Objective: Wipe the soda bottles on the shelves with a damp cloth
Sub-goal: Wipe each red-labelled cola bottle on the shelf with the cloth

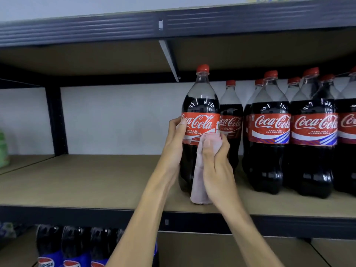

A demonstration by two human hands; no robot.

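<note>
Gripping bottle (201, 105) at label with left hand (174, 140). Clutching cloth (199, 185) in right hand (215, 160), pressed to bottle front. Stood upright near shelf (86, 180) front edge.

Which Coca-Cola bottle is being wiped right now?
The leftmost front bottle: the left hand grips its label, and the right hand holds the cloth against it.

Left of the left hand (174, 140) the shelf board (86, 180) lies bare as far as the black upright (55, 120). Just right of the right hand (216, 158) Coca-Cola bottles (269, 132) crowd close; the upper shelf (115, 58) hangs just above their caps.
</note>
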